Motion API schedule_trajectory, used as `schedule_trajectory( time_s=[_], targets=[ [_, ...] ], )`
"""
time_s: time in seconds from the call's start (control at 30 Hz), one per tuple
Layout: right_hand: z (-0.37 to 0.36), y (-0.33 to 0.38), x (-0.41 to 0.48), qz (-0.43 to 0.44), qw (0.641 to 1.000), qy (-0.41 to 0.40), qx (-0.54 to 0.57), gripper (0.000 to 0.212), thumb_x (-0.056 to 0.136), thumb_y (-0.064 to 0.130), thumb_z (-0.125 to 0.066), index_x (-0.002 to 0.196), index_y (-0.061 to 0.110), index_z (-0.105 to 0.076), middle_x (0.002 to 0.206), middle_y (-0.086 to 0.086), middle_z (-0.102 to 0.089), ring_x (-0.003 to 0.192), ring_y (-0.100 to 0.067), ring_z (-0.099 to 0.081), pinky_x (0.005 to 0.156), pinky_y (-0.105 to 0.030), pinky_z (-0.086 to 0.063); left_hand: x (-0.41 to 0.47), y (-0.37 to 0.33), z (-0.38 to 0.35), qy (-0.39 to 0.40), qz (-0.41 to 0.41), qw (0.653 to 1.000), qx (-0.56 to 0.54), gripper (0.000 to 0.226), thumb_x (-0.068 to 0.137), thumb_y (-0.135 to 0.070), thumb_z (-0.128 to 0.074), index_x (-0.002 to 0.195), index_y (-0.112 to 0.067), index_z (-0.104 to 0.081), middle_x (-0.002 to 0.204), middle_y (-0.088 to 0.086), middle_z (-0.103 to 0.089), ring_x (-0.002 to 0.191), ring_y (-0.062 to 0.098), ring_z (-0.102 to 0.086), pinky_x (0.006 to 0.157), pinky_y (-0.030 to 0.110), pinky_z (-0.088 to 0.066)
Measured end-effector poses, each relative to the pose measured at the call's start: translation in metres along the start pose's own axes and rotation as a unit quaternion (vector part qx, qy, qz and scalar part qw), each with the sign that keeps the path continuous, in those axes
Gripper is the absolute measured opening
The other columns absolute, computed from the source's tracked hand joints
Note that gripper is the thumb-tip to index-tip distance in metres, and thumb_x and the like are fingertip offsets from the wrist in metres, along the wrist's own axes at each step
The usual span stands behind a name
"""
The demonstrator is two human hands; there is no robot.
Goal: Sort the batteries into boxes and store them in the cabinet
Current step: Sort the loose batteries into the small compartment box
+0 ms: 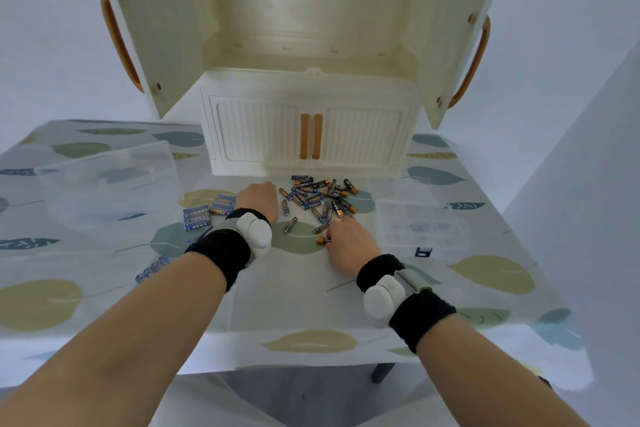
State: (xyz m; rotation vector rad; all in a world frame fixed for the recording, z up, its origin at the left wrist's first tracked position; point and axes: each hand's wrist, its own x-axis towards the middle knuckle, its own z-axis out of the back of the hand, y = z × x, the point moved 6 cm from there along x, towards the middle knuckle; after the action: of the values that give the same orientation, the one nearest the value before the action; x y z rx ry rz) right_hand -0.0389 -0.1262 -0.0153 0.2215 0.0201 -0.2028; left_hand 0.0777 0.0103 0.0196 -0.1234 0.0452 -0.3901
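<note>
A heap of several loose dark batteries (317,196) lies on the table in front of the cream cabinet (308,55). The cabinet's upper doors stand wide open on a bare compartment; its lower doors are closed. My right hand (349,243) rests beside the heap's near edge with its fingers closed on one battery (322,239). My left hand (258,201) sits curled at the heap's left side; its fingers are hidden from me. Blue shrink-wrapped battery packs (197,217) lie to its left. A clear compartment box (419,224) stands to the right, a larger clear box (107,184) to the left.
The table (485,274) carries a leaf-print cloth, and its front edge runs just below my forearms. More blue battery packs (152,269) lie near my left forearm. A small blue item (423,251) sits by the compartment box. A pale wall rises on the right.
</note>
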Motion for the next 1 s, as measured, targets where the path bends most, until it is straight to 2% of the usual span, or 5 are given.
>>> schedule_trajectory(
  time_s=[0.2, 0.33, 0.47, 0.77, 1.0],
  targets=[
    [0.021, -0.007, -0.006, -0.001, 0.999, -0.018, 0.047, 0.013, 0.095, 0.008, -0.052, 0.092, 0.007, -0.065, 0.094, -0.009, -0.065, 0.087, -0.026, -0.060, 0.070, -0.030, -0.046, -0.012, -0.040, 0.022, -0.053, -0.067, 0.992, -0.097, 0.060, 0.089, 0.001, -0.044, 0.144, -0.024, -0.041, 0.122, 0.021, -0.049, 0.099, 0.043, -0.060, 0.087, 0.042, -0.051],
    [0.065, -0.040, -0.016, -0.025, 0.983, -0.127, 0.131, 0.008, 0.095, 0.020, -0.061, 0.097, 0.015, -0.066, 0.093, -0.002, -0.060, 0.081, -0.019, -0.054, 0.072, -0.027, -0.038, -0.018, -0.093, 0.037, -0.067, -0.133, 0.976, -0.159, 0.039, 0.090, 0.000, -0.053, 0.124, -0.021, -0.052, 0.118, 0.013, -0.049, 0.089, 0.032, -0.061, 0.082, 0.038, -0.054],
    [0.105, -0.102, -0.028, -0.083, 0.971, -0.195, 0.108, 0.011, 0.093, 0.020, -0.063, 0.102, 0.015, -0.069, 0.101, -0.006, -0.064, 0.091, -0.023, -0.056, 0.078, -0.027, -0.037, -0.032, -0.151, 0.041, -0.088, -0.203, 0.950, -0.221, 0.017, 0.092, -0.020, -0.065, 0.102, -0.015, -0.052, 0.098, 0.007, -0.056, 0.082, 0.023, -0.059, 0.073, 0.034, -0.050],
    [0.090, -0.152, -0.050, -0.115, 0.982, -0.137, 0.054, 0.012, 0.090, 0.026, -0.068, 0.098, 0.018, -0.072, 0.100, -0.002, -0.071, 0.089, -0.020, -0.062, 0.081, -0.032, -0.051, -0.055, -0.202, -0.005, -0.033, -0.249, 0.943, -0.217, 0.029, 0.087, -0.031, -0.072, 0.095, -0.015, -0.050, 0.092, 0.003, -0.058, 0.077, 0.019, -0.054, 0.066, 0.027, -0.038],
    [0.085, -0.142, -0.045, -0.111, 0.985, -0.130, 0.030, 0.021, 0.093, 0.031, -0.063, 0.105, 0.016, -0.071, 0.104, -0.003, -0.071, 0.094, -0.021, -0.063, 0.082, -0.031, -0.048, -0.057, -0.204, -0.009, -0.024, -0.296, 0.941, -0.163, 0.029, 0.086, -0.028, -0.074, 0.108, -0.015, -0.060, 0.105, 0.004, -0.058, 0.092, 0.020, -0.057, 0.078, 0.026, -0.041]
  ],
)
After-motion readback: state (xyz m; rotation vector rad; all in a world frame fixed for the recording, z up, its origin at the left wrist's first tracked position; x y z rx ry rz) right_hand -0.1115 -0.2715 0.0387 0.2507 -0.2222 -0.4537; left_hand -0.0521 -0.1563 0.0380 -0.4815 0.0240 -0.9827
